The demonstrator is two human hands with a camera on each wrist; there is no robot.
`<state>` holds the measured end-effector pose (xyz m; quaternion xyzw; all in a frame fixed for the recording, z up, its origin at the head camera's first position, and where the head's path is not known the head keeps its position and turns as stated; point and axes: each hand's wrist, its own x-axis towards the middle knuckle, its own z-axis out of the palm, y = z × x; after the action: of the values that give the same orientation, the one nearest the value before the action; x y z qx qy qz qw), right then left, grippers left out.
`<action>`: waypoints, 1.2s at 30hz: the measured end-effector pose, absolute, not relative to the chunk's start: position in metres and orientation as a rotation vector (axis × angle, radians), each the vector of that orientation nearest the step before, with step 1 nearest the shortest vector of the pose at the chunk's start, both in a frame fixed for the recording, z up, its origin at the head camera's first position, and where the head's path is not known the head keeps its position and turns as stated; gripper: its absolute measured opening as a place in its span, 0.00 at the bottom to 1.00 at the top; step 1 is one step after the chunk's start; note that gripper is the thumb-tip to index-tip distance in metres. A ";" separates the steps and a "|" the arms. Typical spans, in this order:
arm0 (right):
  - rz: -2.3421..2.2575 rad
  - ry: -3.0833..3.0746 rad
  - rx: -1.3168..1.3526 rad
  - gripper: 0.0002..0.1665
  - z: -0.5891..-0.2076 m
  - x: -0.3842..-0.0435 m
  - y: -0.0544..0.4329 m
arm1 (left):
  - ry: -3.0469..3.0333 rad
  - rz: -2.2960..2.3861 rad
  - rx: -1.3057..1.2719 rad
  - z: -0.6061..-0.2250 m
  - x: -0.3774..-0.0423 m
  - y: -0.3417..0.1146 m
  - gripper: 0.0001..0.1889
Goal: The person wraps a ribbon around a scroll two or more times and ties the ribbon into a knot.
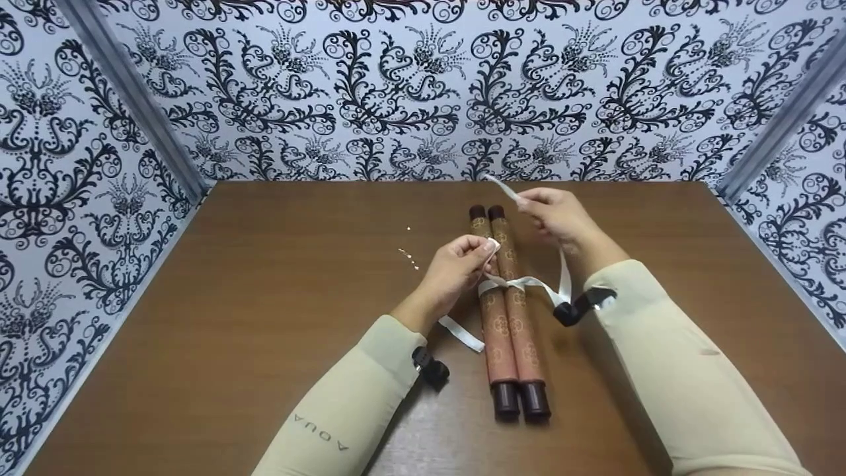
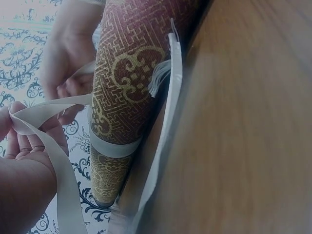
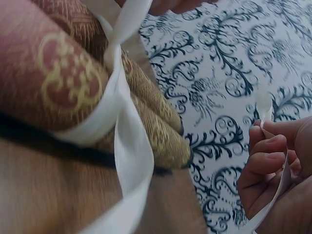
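Observation:
Two rolled scrolls (image 1: 525, 334) with dark end knobs lie side by side on the table, in patterned brown-to-pink fabric. A white ribbon (image 3: 131, 146) goes round both and crosses between them. In the head view my left hand (image 1: 453, 270) is above the left scroll, pinching a fold of ribbon between thumb and fingers. My right hand (image 1: 558, 215), right of the scrolls' far ends, pinches the other length of ribbon, whose tip sticks out beyond the fingers. One frayed ribbon end (image 2: 171, 73) hangs beside the scroll in the left wrist view.
The brown wooden table (image 1: 277, 317) extends around the scrolls. Several small white bits (image 1: 408, 256) lie left of them. Walls with black scroll patterns (image 1: 396, 86) stand at the back and both sides. Black wrist straps (image 1: 431, 369) are on both sleeves.

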<state>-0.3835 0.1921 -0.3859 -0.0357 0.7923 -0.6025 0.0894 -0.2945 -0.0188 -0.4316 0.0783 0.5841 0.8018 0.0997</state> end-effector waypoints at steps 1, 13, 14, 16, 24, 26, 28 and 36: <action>-1.768 2.368 -0.117 0.16 -0.385 -0.384 0.188 | 1.724 2.372 0.229 -0.432 -0.294 -0.019 0.06; -1.359 2.691 -0.492 0.15 -0.382 -0.390 0.141 | 1.709 2.378 0.248 -0.432 -0.294 -0.016 0.06; -1.313 2.713 -0.536 0.15 -0.382 -0.389 0.138 | 1.711 2.378 0.248 -0.433 -0.294 -0.016 0.06; -1.252 2.732 -0.586 0.14 -0.382 -0.389 0.132 | 1.713 2.378 0.247 -0.433 -0.295 -0.016 0.06; -1.288 2.703 -0.668 0.12 -0.383 -0.385 0.113 | 1.735 2.374 0.241 -0.433 -0.296 -0.015 0.06; -1.264 2.692 -0.700 0.13 -0.382 -0.384 0.111 | 1.732 2.376 0.248 -0.434 -0.296 -0.016 0.07; -1.212 2.698 -0.736 0.14 -0.382 -0.384 0.111 | 1.716 2.378 0.259 -0.434 -0.296 -0.016 0.07; -1.325 2.639 -0.692 0.16 -0.384 -0.384 0.119 | 1.713 2.383 0.267 -0.434 -0.296 -0.019 0.06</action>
<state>-0.3836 0.1185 -0.3841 -0.2277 0.8689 -0.4361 0.0543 -0.2965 -0.0195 -0.4340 0.0901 0.5786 0.8048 0.0971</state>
